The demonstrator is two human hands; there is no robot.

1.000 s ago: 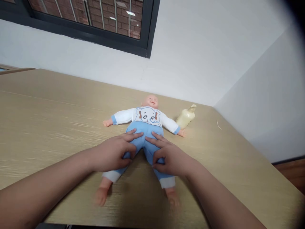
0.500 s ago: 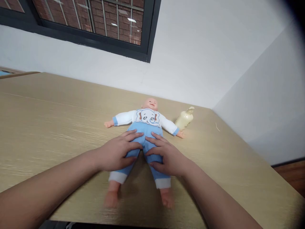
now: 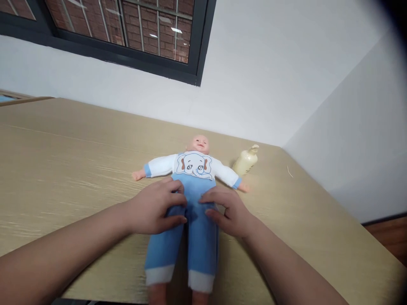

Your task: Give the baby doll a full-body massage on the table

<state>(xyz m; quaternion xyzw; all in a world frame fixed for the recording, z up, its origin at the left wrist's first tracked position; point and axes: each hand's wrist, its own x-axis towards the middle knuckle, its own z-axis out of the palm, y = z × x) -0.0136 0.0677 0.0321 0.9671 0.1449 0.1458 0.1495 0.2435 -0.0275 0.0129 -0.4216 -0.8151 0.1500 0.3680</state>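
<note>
A baby doll (image 3: 193, 188) in a white top with an elephant face and blue trousers lies on its back on the table, arms spread. Both my hands are at its hips and upper thighs. My left hand (image 3: 155, 206) has curled fingers over the trousers on the left side, thumb lower on the thigh. Bent fingers and thumb of my right hand (image 3: 229, 210) hold the right side. The doll's legs point toward me, and its feet are cut off by the bottom edge. A cream bottle (image 3: 246, 162) stands tilted-looking beside the doll's right-hand arm.
The wooden table (image 3: 79, 140) reaches back to a white wall (image 3: 254, 84) with a dark-framed window (image 3: 143, 34). A thin pale strand (image 3: 289, 171) lies near the table's right edge.
My fingers have gone from lying spread on the trousers to curling in. The doll has shifted slightly toward me, its legs now closer together and nearer the camera. The bottle has stayed put.
</note>
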